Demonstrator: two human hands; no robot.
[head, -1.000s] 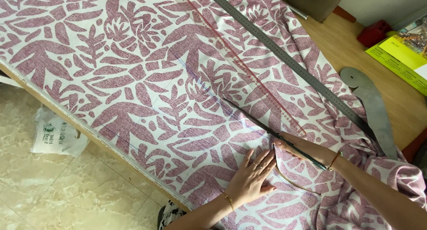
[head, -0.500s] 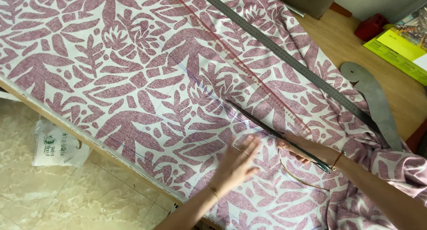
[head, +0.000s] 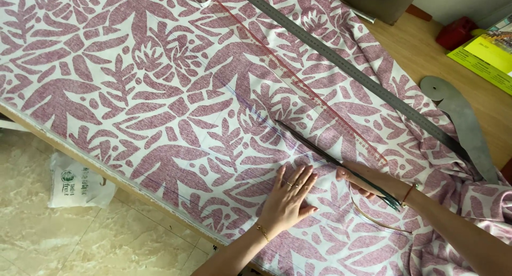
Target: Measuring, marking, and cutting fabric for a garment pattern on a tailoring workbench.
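— what's under my left hand (head: 288,197)?

— it lies flat, fingers spread, pressing the pink-and-white patterned fabric (head: 160,94) spread over the desk (head: 426,52).

— and my right hand (head: 368,179)?

— just beside it, clenched around the handles of the scissors (head: 325,153), blades resting along the marked line, beside the clear ruler (head: 298,78). farther right lie a metal ruler (head: 346,68) and a grey curve template (head: 464,121).

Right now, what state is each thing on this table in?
Fabric: spread flat, bunched at the right end.
Scissors: blades closed or nearly so, lying on the fabric, handles in the right hand.
Left hand: open, pressed flat on the fabric.
Long ruler: lying across the fabric.
Curved ruler: lying untouched.
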